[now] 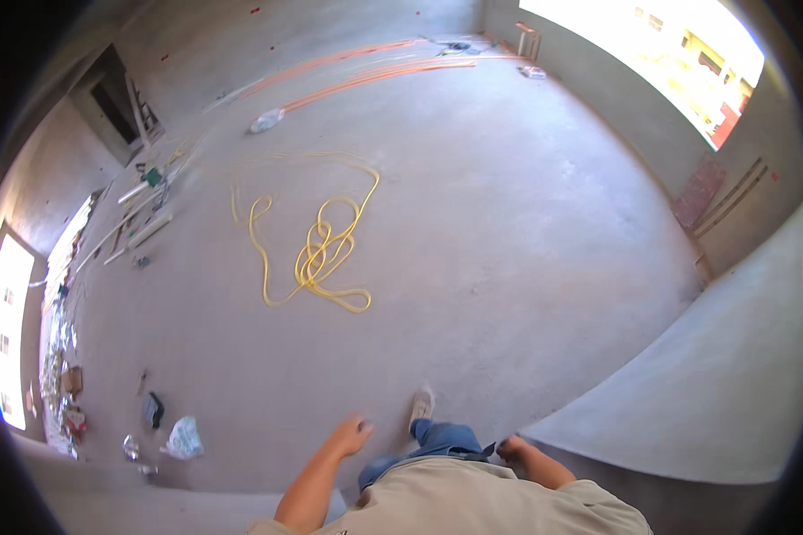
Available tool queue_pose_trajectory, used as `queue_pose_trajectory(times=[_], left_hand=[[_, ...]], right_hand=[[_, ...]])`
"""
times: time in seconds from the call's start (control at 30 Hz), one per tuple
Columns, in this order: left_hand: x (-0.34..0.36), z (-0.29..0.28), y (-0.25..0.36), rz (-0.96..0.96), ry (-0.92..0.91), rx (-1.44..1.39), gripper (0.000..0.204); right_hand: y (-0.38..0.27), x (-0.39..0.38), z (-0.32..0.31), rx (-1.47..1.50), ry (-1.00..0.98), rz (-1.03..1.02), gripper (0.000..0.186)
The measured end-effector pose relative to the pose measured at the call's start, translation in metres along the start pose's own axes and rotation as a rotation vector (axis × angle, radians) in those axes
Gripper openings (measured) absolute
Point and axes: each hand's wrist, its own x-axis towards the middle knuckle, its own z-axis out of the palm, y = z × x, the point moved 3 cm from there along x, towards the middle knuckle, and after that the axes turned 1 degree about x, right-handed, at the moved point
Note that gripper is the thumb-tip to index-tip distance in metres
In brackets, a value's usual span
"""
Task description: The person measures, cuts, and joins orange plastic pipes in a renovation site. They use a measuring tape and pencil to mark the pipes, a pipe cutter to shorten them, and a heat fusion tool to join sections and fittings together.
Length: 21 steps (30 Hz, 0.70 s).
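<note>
My left hand (350, 435) is out in front of my body with its fingers curled. A small dark spot shows at the fingers, too small to name. My right hand (512, 448) hangs at my right hip, closed, beside a dark strap-like piece (488, 451); whether it grips anything is hidden. Ahead on the concrete floor (473, 241), a yellow hose (310, 280) lies in loose tangled loops, well away from both hands. One shoe (423, 404) is forward on the floor below me.
Orange pipes (366, 86) run along the far wall with a plastic bag (266, 120) at their end. White pipes (150, 231) and scraps lie at left. Nearer left are a dark object (154, 410) and a plastic bag (185, 439). A grey wall (714, 383) stands close right.
</note>
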Motion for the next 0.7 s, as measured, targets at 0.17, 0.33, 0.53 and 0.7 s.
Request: queue_pose_trajectory(times=[0.17,0.33,0.53,0.7], left_hand=[[0.018,0.011,-0.119,-0.174,-0.456,0.397,0.052],[0.087,-0.021,-0.081,-0.292,-0.325,0.122,0.049],[0.272,-0.106,0.031,-0.114,-0.13,-0.022,0.046],[0.444,-0.195,0.105,-0.05,-0.253,0.314,0.043]], right_hand=[[-0.091,0.01,-0.265,0.1,0.605,-0.039,0.037],[-0.14,0.019,-0.427,0.426,0.714,-0.104,0.03],[-0.079,0.092,-0.478,0.162,0.576,-0.009,0.033],[-0.002,0.074,-0.499,0.315,0.309,0.229,0.031]])
